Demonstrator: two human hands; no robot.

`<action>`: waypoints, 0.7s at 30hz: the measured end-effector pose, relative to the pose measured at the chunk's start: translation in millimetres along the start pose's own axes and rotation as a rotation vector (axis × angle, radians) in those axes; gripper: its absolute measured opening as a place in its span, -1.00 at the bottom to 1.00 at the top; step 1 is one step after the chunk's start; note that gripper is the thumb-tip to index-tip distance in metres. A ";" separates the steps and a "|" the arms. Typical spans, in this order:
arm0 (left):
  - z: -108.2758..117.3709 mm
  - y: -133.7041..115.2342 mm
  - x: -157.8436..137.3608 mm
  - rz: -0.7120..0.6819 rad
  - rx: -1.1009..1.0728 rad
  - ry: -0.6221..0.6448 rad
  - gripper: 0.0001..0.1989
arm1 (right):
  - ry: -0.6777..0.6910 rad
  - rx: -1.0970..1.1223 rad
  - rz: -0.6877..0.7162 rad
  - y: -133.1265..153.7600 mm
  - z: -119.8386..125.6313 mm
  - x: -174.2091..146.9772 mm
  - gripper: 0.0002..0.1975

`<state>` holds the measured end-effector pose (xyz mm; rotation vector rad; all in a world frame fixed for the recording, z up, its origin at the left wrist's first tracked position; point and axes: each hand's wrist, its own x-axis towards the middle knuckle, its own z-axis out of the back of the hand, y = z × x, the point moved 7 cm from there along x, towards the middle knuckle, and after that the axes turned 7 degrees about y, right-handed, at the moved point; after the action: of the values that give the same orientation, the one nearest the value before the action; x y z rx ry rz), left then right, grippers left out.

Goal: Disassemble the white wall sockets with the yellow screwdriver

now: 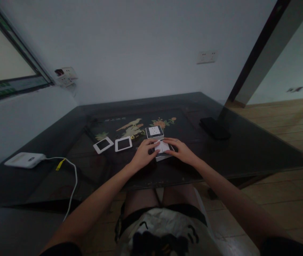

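Observation:
Both my hands meet over a white wall switch unit (161, 146) near the table's front edge. My left hand (144, 153) grips its left side with curled fingers. From the opposite side my right hand (180, 151) closes on it, thumb in front and fingers behind. Its pale top face shows between my fingertips, with a dark band and white lower edge below. Just behind lies a wall socket (155, 131), face up. Two white cover frames with dark openings rest to the left: a tilted frame (103, 144) and a straighter frame (123, 143).
A yellow and black tool (137, 135) lies behind my left hand. At left, a white device (25, 160) trails a white cable (76, 177) over the table edge. A black flat object (214, 128) is at right. The dark table (194, 106) meets the wall behind.

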<state>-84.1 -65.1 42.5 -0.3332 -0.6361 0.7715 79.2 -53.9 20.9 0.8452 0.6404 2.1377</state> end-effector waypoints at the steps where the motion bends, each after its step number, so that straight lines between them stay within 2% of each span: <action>1: -0.3 -0.4 -0.1 -0.004 0.012 0.003 -0.69 | -0.005 -0.001 0.001 0.0 0.5 0.3 -0.56; 11: -2.7 3.5 0.5 0.003 0.038 0.037 -0.67 | 0.015 -0.009 -0.003 0.7 1.0 0.4 -0.54; 17: -2.8 -0.1 -3.6 -0.016 0.035 0.026 -0.64 | 0.085 -0.021 0.041 3.4 -0.8 1.4 -0.33; 21: -4.0 -3.5 -5.2 -0.050 0.045 0.057 -0.59 | 0.066 -0.033 0.060 7.0 0.7 1.4 -0.38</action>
<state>-82.5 -71.5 39.1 -0.2963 -0.5712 0.7250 75.8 -56.9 26.4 0.7874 0.6194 2.2319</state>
